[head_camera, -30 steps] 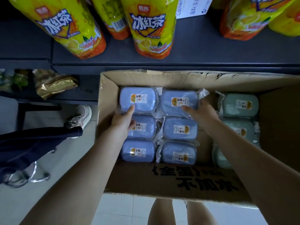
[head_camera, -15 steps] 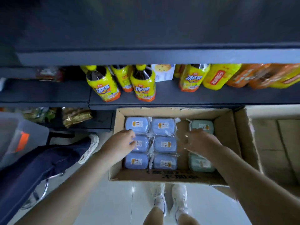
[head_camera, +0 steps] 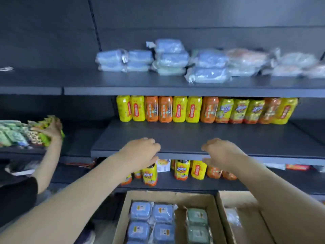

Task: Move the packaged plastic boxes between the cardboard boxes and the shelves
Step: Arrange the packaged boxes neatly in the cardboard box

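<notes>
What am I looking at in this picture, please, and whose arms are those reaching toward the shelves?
There is no machine here: a person wears a wide-angle camera on the head, so you see their own arms reaching forward. The left hand and right hand hover before the middle shelf, fingers loosely curled, holding nothing. Below stands an open cardboard box with wrapped blue plastic boxes and green ones. More wrapped boxes are piled on the top shelf; drink bottles line the back of the middle one. At the left, another person's hand touches snack packs.

left hand [head_camera: 140,152] and right hand [head_camera: 222,153] bare — forearms bare too.
</notes>
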